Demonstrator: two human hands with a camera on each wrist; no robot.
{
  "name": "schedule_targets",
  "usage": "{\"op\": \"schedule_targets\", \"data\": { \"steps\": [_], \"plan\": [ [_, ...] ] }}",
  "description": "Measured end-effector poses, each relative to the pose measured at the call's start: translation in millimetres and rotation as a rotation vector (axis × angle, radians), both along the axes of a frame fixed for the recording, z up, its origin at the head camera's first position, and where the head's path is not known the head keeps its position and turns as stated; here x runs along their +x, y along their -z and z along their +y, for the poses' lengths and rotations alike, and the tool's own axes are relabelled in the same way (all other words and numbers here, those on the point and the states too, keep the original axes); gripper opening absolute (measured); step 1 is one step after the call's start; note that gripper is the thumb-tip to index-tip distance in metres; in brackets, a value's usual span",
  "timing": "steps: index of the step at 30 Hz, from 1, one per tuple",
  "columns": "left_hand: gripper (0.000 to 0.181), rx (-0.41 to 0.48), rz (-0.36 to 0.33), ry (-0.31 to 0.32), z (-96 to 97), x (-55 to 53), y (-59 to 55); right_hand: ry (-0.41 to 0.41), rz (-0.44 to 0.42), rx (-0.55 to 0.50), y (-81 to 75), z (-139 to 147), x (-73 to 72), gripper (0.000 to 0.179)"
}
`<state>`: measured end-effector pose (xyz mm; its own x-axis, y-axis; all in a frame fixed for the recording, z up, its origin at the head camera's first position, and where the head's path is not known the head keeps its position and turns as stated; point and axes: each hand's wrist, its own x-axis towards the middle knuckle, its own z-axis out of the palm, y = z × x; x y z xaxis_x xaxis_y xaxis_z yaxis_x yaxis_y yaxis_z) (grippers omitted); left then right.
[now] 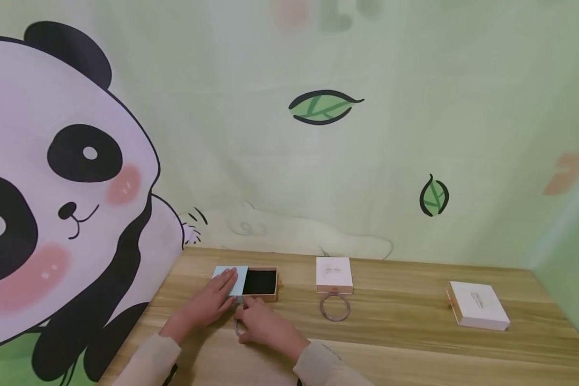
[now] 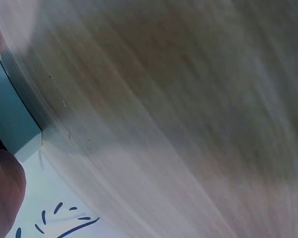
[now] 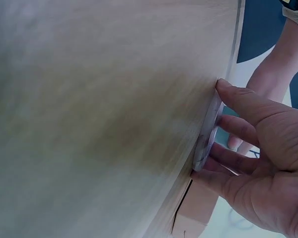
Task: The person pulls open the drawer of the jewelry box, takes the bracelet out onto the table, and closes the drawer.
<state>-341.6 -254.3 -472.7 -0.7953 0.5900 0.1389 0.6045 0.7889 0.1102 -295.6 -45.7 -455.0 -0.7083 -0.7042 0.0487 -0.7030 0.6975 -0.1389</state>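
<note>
A light blue drawer box (image 1: pixel 238 284) lies at the left of the table, its drawer (image 1: pixel 261 282) drawn out to the right and showing a black lining. My left hand (image 1: pixel 211 300) holds the blue sleeve, fingers across its top and thumb at the near side; the left wrist view catches only the box's side (image 2: pixel 15 109) and part of the hand. Just in front, my right hand (image 1: pixel 266 321) grips a pale translucent bangle (image 3: pixel 207 134) by its rim between thumb and fingers, low over the table. In the head view that hand covers most of the bangle.
A white box (image 1: pixel 334 272) stands at the middle back, with a second bangle (image 1: pixel 335 308) lying against its front. Another white box (image 1: pixel 479 305) sits further right. The wooden table (image 1: pixel 395 332) meets a printed panda backdrop (image 1: pixel 270 161) behind and on the left.
</note>
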Motion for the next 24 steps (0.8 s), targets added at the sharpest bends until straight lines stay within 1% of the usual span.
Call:
{"op": "schedule_targets", "data": {
  "steps": [3,4,5,8,10,12,13,17,19,21,24],
  "plan": [
    [0.062,0.029,0.026,0.002,-0.3,2.0,3.6,-0.014,0.039,0.007,1.8,0,-0.8,0.035],
    [0.062,0.034,0.03,0.001,-0.4,2.3,4.1,-0.022,0.035,-0.013,2.5,1,-2.2,0.034],
    [0.062,0.039,0.04,0.004,-0.2,2.6,4.2,-0.034,0.029,-0.043,3.4,2,-4.0,0.031],
    [0.061,0.05,0.06,0.019,0.8,3.9,2.7,-0.086,-0.026,-0.187,4.3,9,-10.1,0.018],
    [0.06,0.044,0.067,0.023,0.9,4.4,1.9,-0.092,-0.076,-0.292,2.5,17,-12.8,0.016],
    [0.06,0.043,0.066,0.016,0.6,5.4,0.5,-0.054,-0.138,-0.367,-2.8,27,-13.7,0.018],
    [0.06,0.046,0.063,0.011,0.3,5.9,0.0,-0.019,-0.172,-0.398,-6.2,32,-13.9,0.019],
    [0.062,0.055,0.06,-0.006,-0.3,6.2,-1.0,0.16,-0.255,-0.493,-17.5,53,-16.6,0.019],
    [0.062,0.061,0.061,0.004,1.0,5.4,-0.9,0.228,-0.247,-0.514,-19.9,63,-18.3,0.018],
    [0.062,0.059,0.056,0.015,2.6,5.0,-0.5,0.283,-0.222,-0.508,-18.9,71,-19.8,0.014],
    [0.063,0.049,0.046,0.013,1.8,4.7,-0.7,0.316,-0.214,-0.505,-15.3,76,-22.3,0.013]
  ]
}}
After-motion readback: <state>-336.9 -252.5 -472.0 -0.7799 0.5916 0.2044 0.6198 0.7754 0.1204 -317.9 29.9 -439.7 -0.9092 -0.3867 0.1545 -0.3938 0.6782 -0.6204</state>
